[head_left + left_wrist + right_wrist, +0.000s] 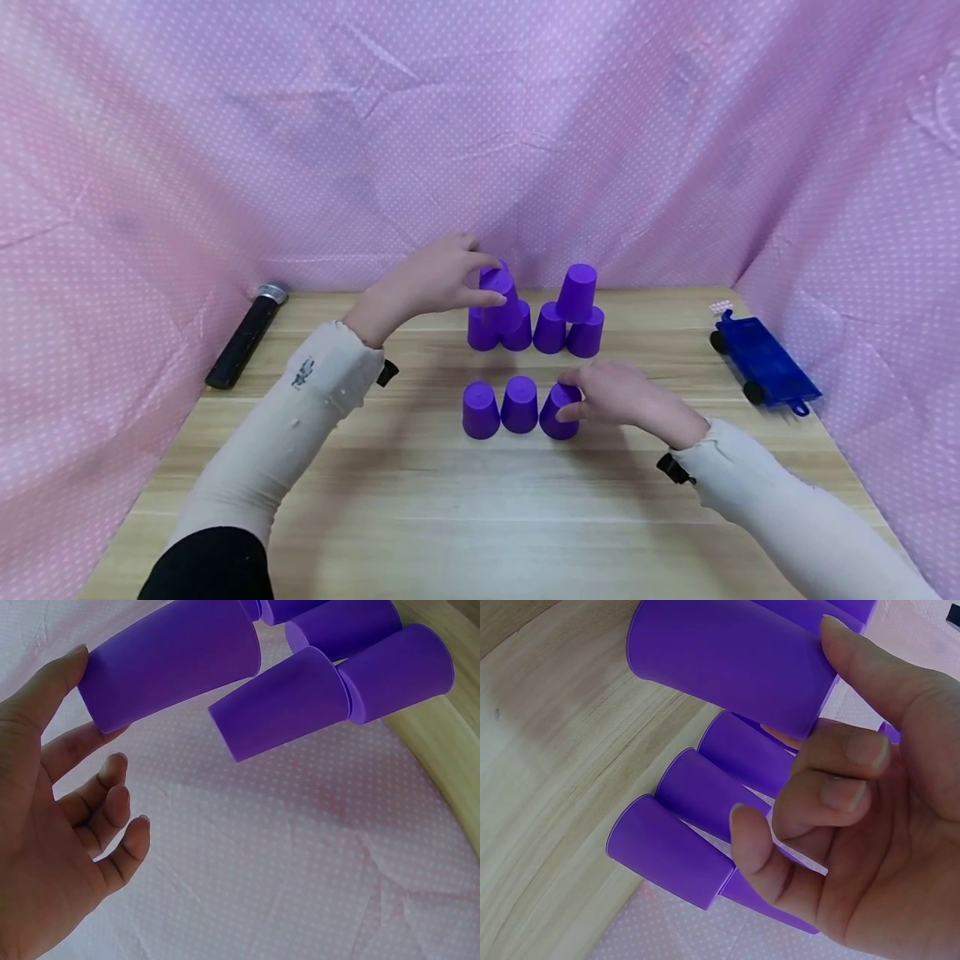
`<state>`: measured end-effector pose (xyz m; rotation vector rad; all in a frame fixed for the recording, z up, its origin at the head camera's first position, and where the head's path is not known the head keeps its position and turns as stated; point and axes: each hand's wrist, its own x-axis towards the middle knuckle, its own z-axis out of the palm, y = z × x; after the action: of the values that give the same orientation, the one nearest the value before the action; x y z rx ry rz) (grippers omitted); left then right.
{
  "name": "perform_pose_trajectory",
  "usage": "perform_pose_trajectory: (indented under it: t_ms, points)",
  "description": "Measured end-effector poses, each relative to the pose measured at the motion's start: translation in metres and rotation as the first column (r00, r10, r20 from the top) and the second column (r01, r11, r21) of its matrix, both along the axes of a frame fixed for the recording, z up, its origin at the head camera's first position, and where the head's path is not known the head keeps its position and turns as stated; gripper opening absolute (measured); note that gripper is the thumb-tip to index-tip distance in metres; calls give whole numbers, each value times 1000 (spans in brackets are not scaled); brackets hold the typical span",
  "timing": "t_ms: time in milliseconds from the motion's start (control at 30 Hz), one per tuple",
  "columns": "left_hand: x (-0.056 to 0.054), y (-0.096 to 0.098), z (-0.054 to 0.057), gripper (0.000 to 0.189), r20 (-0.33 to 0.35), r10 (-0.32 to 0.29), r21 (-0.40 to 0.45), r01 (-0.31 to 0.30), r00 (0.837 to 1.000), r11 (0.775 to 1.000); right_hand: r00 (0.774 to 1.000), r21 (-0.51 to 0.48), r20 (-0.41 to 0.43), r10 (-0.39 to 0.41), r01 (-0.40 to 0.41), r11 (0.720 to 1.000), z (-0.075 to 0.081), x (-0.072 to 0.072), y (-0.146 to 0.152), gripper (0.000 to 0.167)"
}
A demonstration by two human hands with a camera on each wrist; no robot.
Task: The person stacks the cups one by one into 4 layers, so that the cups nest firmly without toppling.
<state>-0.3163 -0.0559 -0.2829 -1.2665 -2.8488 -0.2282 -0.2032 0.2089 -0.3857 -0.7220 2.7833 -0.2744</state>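
pinching one purple cup [172,664] each, left fingers [64,679] and right fingers [862,660] are over a wooden table [510,533], dotted pink cloth [450,150] behind.

Cup row [520,404] before stacked cups [577,293]

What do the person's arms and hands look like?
The left hand and right hand are ungloved. The left cream sleeve has a dark mark near the wrist, black fabric behind it; the right sleeve is cream too. A small black fitting shows at each wrist.
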Motion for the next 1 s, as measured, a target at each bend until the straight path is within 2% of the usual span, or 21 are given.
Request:
perform_pose_trajectory:
  t_ms: [233,367,700,1000]
  points:
    - [-8,15,3,58,-89,-29,-21,28,996,999,1000,17,5,-20,20,1000,1,0,0,30]
    - [-13,23,3,58,-118,-26,-43,21,993,999,999,26,10,-33,32,999,1,0,-1,31]
    - [-23,40,-3,62,-105,6,-128,-20,994,992,999,37,20,-47,46,998,0,1,-3,37]
    - [-29,52,-9,62,-84,7,-94,-15,996,995,999,18,7,-34,33,999,1,2,-3,28]
